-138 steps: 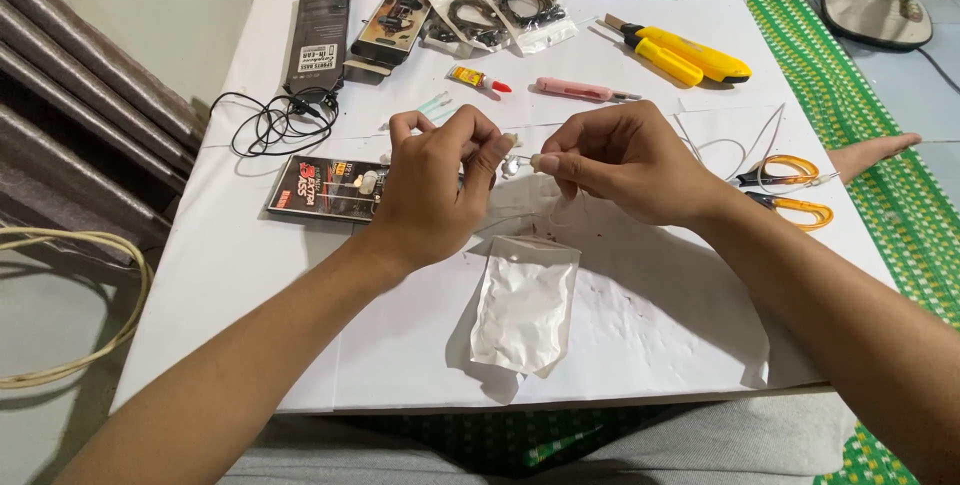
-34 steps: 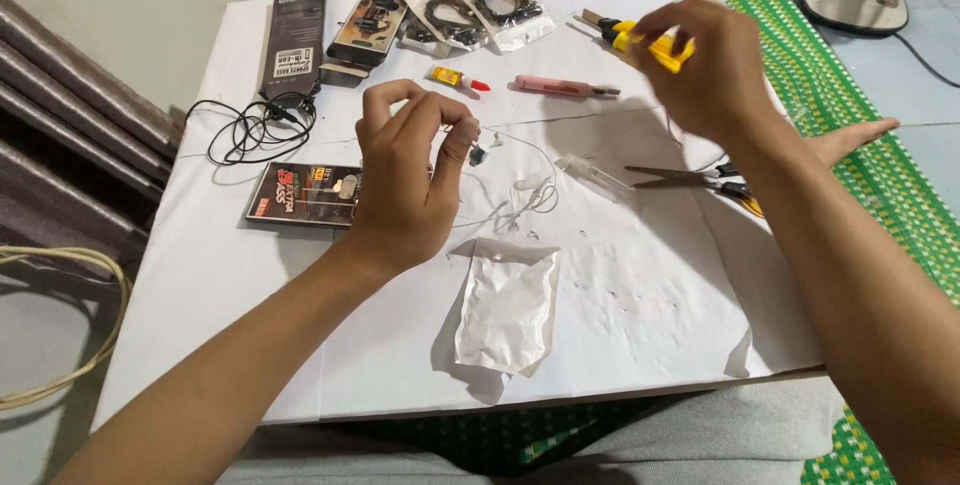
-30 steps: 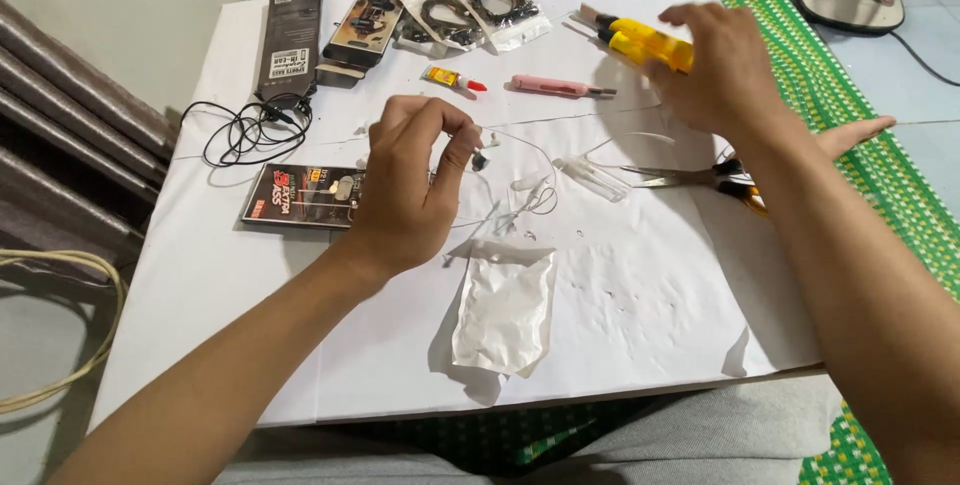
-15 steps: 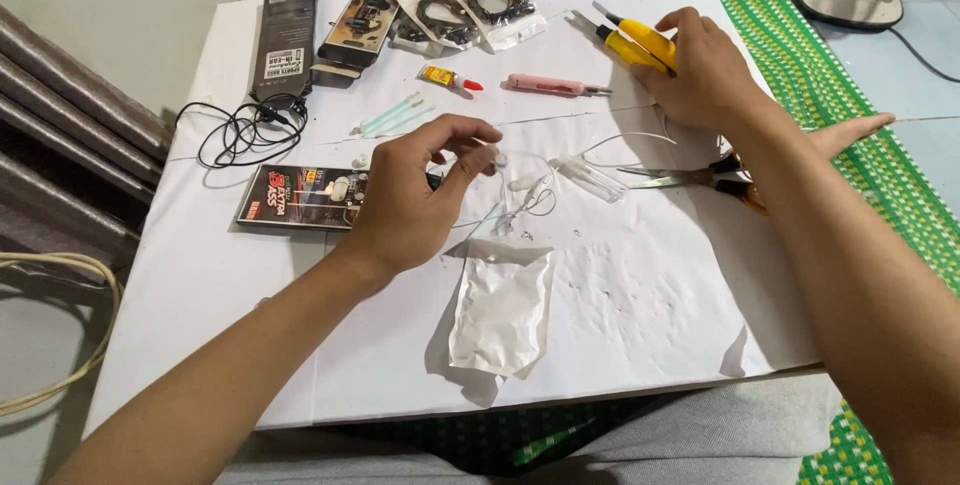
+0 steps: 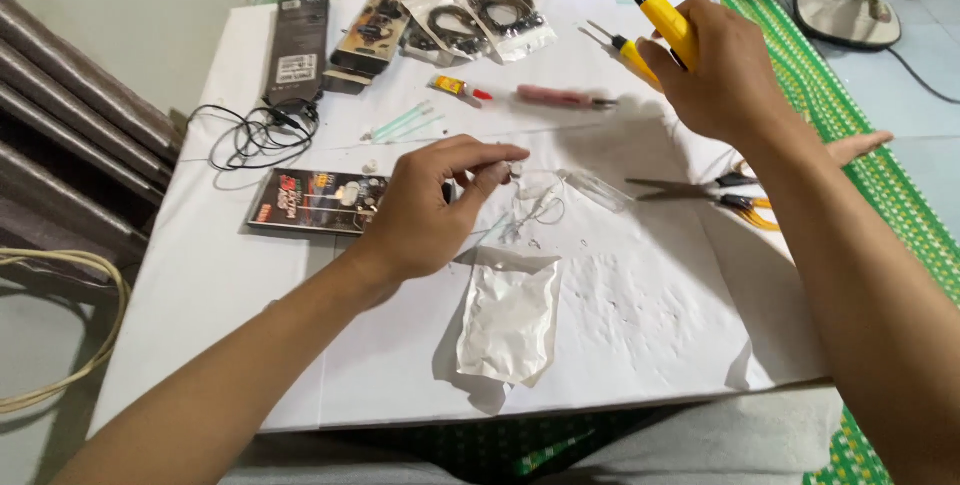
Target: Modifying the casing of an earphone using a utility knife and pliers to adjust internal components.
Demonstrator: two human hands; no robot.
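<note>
Lifted since before: right hand (image 5: 725,70) grips the yellow cutter (image 5: 660,15), blade up-left, off the paper (image 5: 620,315). Left hand (image 5: 430,210) pinches thin wire (image 5: 540,207) at center; left hand nearer it.

A pouch (image 5: 510,317) is laid near the front edge of the table (image 5: 200,275). A card pack (image 5: 318,201) is placed left of it, scissors (image 5: 720,193) right, and a glue tube (image 5: 460,90) and pen (image 5: 565,98) farther back.

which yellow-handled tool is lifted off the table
The yellow utility knife in the right hand, raised blade-up; the yellow-handled pliers behind and the scissors lie flat.
</note>
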